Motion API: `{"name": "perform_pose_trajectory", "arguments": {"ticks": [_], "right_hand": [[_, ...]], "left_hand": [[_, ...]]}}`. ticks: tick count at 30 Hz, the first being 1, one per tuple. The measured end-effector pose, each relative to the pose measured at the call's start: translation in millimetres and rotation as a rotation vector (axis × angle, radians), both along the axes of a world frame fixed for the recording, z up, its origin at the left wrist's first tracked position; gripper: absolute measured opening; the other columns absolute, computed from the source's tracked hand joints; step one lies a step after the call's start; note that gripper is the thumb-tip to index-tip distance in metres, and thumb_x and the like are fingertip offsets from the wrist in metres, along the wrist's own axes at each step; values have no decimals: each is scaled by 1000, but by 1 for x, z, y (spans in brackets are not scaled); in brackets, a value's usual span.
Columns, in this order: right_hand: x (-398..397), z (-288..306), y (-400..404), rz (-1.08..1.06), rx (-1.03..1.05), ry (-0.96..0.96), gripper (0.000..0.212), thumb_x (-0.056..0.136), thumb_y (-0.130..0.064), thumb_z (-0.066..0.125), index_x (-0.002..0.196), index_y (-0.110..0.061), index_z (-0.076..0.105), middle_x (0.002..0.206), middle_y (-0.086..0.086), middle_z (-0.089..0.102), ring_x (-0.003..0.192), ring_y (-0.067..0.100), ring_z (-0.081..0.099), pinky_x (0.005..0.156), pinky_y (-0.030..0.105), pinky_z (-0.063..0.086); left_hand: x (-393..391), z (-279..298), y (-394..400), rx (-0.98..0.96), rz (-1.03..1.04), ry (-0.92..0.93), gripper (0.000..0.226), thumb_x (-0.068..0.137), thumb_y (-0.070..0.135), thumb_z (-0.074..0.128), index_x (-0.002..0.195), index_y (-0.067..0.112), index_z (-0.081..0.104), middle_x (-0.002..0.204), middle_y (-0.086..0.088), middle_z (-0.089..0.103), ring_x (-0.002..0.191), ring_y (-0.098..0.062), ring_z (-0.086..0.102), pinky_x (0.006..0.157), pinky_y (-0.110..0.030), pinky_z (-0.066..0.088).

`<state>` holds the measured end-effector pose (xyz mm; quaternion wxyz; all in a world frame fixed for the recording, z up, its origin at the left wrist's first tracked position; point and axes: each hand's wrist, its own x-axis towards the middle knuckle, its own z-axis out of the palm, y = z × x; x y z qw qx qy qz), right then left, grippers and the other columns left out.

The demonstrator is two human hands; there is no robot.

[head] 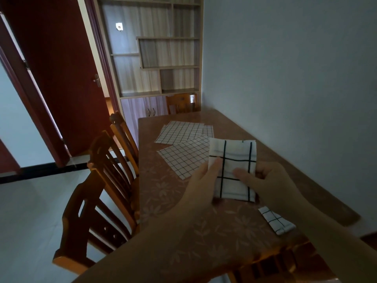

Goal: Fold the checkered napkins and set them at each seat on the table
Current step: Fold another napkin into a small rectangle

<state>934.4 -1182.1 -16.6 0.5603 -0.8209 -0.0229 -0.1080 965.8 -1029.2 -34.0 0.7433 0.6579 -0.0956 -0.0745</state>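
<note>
Checkered napkin (pixel 234 170), folded into a small rectangle with bold dark lines on white cloth, is held up above the table (pixel 163 197) between both hands. On the napkin's left edge, the left hand (pixel 201 186) grips it, thumb laid across the front of the cloth and the other fingers hidden behind it. From the right side, the right hand (pixel 263 180) holds it with the thumb pressed flat on the front near the middle, the remaining fingers curled round the right edge and partly out of sight behind the fabric. Both hands pinch the same napkin, and it does not touch the tabletop.

Beyond the held napkin, unfolded checkered napkins (pixel 183 137) lie spread flat on the far half of the table, overlapping one another in a loose pile; the nearest one sits turned at an angle. A second folded napkin (pixel 276 221) rests on the table near its right edge, close below the right forearm.

The table wears a brownish covering with a pale leaf and flower pattern and stands with its right side close to a plain wall (pixel 295 78). Wooden chairs (pixel 106 180) line the left side, and another chair (pixel 181 104) stands at the far end. Behind that rises a shelving unit (pixel 159 58) with cabinet doors below, and a dark red door (pixel 61 78) stands open at the left.
</note>
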Motion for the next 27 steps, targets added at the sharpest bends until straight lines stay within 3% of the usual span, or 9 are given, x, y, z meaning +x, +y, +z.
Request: {"name": "perform_pose_trajectory", "arguments": {"ticks": [5,9,11,14,16,18,21,23,27], "right_hand": [[16,-13,28,58,82,114,20,78,-35,66,89,-19,72,77,-4,76,69,10,73,54,24,58],[36,-13,46,-44,61,78,25,89,-26,64,78,-4,71,59,10,68,44,25,61,43,26,51],[45,-13,55,-79,19,33,26,91,-24,62,73,-8,72,48,7,59,36,19,49,37,22,44],[58,-16,76,-86,92,56,27,89,-28,63,79,-5,72,52,9,60,40,13,51,39,22,46],[65,-19,93,-38,172,166,36,84,-36,65,86,0,70,68,17,69,57,22,64,55,35,56],[70,-21,107,13,101,198,33,83,-30,69,80,3,68,68,17,69,63,26,66,56,34,55],[74,-21,130,74,-6,138,25,83,-16,71,61,-7,63,50,0,64,48,8,62,44,17,48],[76,-24,141,96,-14,128,24,83,-19,70,62,-11,64,52,-1,65,48,7,62,45,18,48],[77,-31,154,54,88,203,20,89,-24,62,76,-12,70,60,-4,70,48,8,62,45,21,47]], "left_hand": [[7,-25,34,155,-47,-86,17,97,34,55,102,25,68,94,3,76,86,-10,72,76,-29,60],[17,-34,71,232,-138,-105,12,98,29,55,96,30,67,86,9,75,84,-18,73,71,-31,61],[24,-36,87,222,-132,-106,11,97,27,56,96,30,67,87,9,76,85,-15,73,70,-27,60],[34,-37,107,189,-126,-91,11,97,22,56,97,27,66,81,15,75,78,-3,72,65,-16,55],[39,-37,120,151,-140,-59,13,98,21,54,95,24,65,73,16,73,68,0,70,58,-13,52],[46,-37,132,134,-161,-8,18,98,25,52,89,22,67,69,13,73,63,-2,69,54,-15,52],[56,-40,145,118,-67,19,26,98,32,53,87,16,71,78,0,75,74,-16,72,66,-29,60],[63,-45,151,134,23,-5,28,97,35,55,90,14,72,85,-7,74,81,-24,72,74,-39,61],[75,-55,166,77,91,-19,23,99,31,53,84,29,71,87,-2,75,84,-20,72,78,-43,60]]}}
